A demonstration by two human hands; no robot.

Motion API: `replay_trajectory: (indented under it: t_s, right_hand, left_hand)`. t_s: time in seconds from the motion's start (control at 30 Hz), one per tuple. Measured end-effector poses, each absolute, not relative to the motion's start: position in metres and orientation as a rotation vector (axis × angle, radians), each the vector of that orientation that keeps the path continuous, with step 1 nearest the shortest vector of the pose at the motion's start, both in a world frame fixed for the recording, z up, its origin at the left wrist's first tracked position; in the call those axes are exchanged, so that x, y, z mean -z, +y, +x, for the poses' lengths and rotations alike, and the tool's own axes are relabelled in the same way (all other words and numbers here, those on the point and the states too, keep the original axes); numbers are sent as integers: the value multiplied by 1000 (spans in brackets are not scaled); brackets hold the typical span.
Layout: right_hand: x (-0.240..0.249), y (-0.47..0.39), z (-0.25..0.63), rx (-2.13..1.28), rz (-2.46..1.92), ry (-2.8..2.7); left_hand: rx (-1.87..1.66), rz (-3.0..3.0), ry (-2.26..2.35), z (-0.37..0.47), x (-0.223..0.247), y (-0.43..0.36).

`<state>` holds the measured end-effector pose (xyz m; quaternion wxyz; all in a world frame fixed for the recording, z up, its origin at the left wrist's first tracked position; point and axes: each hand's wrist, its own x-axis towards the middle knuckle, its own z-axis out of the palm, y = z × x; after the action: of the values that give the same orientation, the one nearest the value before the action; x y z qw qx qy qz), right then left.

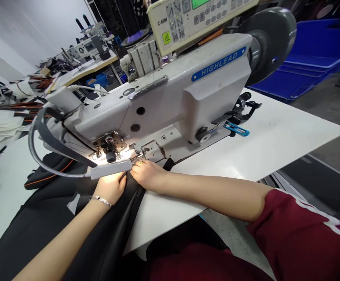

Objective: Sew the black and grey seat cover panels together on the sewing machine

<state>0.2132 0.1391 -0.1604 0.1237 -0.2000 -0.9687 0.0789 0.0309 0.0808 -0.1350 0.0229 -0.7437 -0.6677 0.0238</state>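
A large piece of black fabric (pixel 70 222) lies over the table's left part and hangs off its front edge. My left hand (pixel 111 188), with a bracelet at the wrist, is closed on this fabric in front of the needle area; the lamp head hides some of its fingers. Just to the right, my right hand (pixel 148 175) has its fingers pinched on the fabric's edge beside the needle plate. Both hands are close together at the front of the grey sewing machine (pixel 164 101). A lit lamp (pixel 111 169) on a bendable neck crosses just above my left hand.
Blue-handled thread snips (pixel 237 128) lie by the machine's base on the white table (pixel 275 128). A control panel (pixel 199 19) tops the machine. Black pieces with orange piping (pixel 49 173) lie at left. Blue crates (pixel 310 58) stand behind right; another sewing machine (pixel 84 48) stands farther back.
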Motion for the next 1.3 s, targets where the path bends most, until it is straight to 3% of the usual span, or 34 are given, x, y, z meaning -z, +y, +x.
replay_trajectory:
  t_s: [0.2, 0.33, 0.43, 0.57, 0.77, 1.3]
  right_hand:
    - [168, 136, 210, -231, -575, -2766]
    - [167, 135, 211, -235, -571, -2752]
    - [168, 135, 210, -228, -573, -2740]
    - [174, 132, 207, -198, -577, -2702]
    - [175, 123, 203, -192, -610, -2664]
    - [179, 120, 201, -152, -617, -2702]
  left_hand:
    - [447, -1950, -2707, 25, 128, 93]
    - [624, -1813, -2843, 24, 132, 94]
    - [517, -1851, -2754, 32, 137, 89]
    - [161, -2086, -2295, 43, 145, 80]
    - [51, -2231, -1946, 38, 157, 78]
    - [18, -2223, -1860, 28, 161, 78]
